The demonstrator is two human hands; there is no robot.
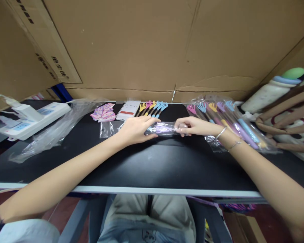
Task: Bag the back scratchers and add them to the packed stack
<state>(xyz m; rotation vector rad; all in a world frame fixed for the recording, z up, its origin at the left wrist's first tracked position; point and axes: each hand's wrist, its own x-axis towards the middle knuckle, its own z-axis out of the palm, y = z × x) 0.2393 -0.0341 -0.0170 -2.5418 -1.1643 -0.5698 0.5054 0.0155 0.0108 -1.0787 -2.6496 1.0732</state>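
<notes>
A narrow clear plastic bag (164,128) lies crosswise on the black table, with something purple showing through its shiny film. My left hand (135,130) is closed over the bag's left half, thumb at the near side and fingers at the far side. The right end of the same bag is pinched between the thumb and fingers of my right hand (192,126). Just beyond my left hand is a row of back scratchers (154,108) with yellow, pink and blue claw heads. Right of my right hand, several bagged back scratchers (243,128) lie side by side.
Pink printed cards (103,112) and a phone (128,109) showing a timer lie at the back. A power strip (32,119) and loose clear film (58,131) are on the left. A bottle (270,92) stands right. Cardboard (131,44) walls the back.
</notes>
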